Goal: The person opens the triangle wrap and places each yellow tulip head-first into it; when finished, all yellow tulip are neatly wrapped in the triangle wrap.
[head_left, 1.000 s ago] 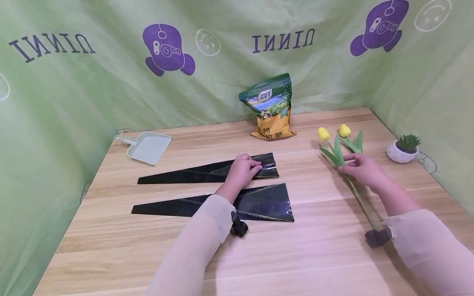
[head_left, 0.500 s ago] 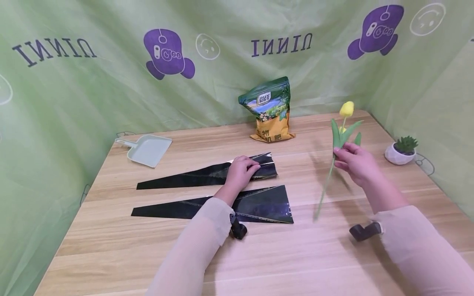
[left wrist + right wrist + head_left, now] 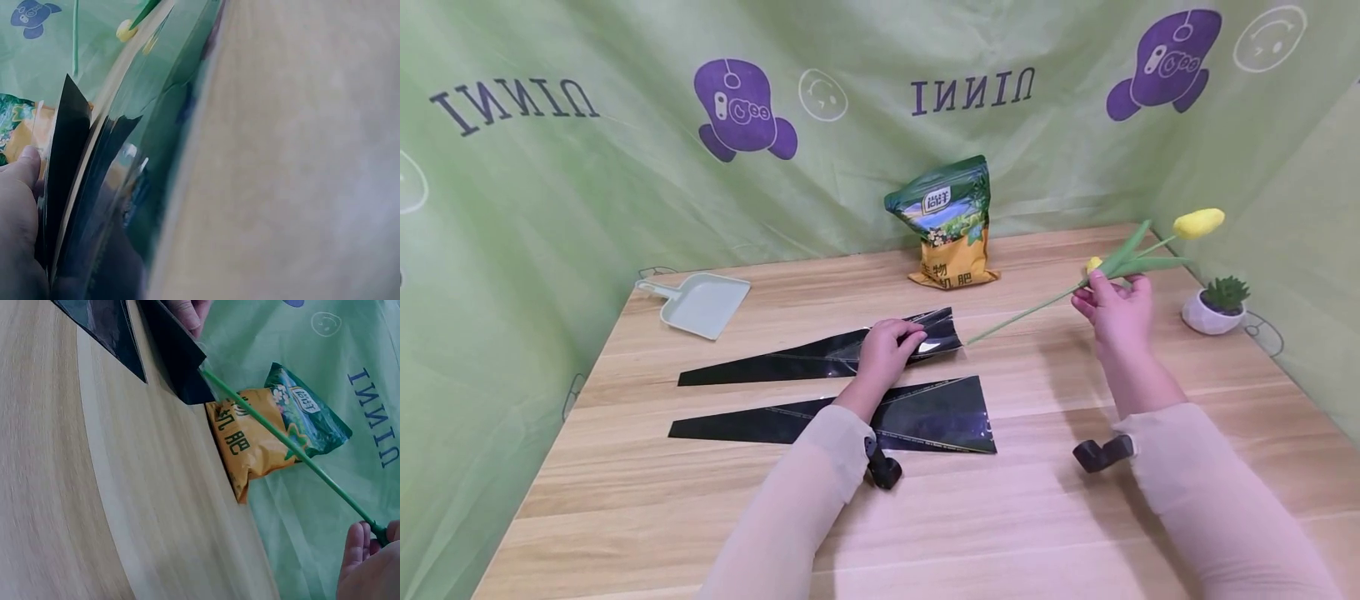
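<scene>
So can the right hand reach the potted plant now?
Probably yes: nothing on the table blocks the way to the potted plant, though the right hand holds a tulip it would likely need to put down first.

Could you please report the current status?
Left hand holds far black sleeve. Right hand holds yellow tulip, stem tip by sleeve's wide end. Nothing visible between.
</scene>
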The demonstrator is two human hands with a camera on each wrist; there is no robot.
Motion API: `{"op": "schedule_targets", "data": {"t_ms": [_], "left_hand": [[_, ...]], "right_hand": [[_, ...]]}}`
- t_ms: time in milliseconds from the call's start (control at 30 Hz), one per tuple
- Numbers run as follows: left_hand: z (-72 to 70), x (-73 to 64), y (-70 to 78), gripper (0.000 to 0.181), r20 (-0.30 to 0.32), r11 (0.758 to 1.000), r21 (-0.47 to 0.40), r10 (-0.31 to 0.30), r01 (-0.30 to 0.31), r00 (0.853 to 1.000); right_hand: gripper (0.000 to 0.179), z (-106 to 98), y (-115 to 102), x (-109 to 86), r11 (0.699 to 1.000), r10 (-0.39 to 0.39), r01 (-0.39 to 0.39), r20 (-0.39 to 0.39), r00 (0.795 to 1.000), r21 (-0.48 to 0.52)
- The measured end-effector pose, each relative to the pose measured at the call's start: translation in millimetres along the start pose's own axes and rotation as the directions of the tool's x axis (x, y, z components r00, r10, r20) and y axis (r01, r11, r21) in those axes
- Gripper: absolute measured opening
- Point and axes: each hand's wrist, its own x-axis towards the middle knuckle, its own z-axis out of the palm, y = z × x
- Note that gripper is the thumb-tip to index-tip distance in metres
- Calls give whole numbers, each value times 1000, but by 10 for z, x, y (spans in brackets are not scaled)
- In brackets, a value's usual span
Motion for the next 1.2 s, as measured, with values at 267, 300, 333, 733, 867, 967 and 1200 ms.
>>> {"op": "schedule_targets", "data": {"t_ms": [267,300,333,733,867,967,1200], "left_hand": [[16,-6,-6,21,-25,1000,-6,12,-13,1000],[17,-7,-7,20,-27,1000,-4,16,-17,999],[18,-8,-7,20,-27,1000,-4,17,-17,999],[16,-14,-5,20,-51,999,-25,28,-29,998],[11,-17,-2,21,-33,1000,-23,7,-8,999],[6,-23,0,22,-26,1000,-19,-1,0,1000],[5,-29,-6,21,-34,1000,-14,15,-16,999]], "right_hand": [[35,110,228,12,1000,9,-7,-106,994,17],[35,128,261,2,1000,15,-14,-106,994,11],[34,146,294,-10,1000,19,-19,-105,994,0],[30,323,670,-163,992,37,-41,-36,999,-119],[29,378,774,-207,981,23,-25,-15,1000,-193],[28,430,839,-241,976,18,-19,-7,1000,-219],[29,555,969,-314,970,33,-31,3,999,-242]]}}
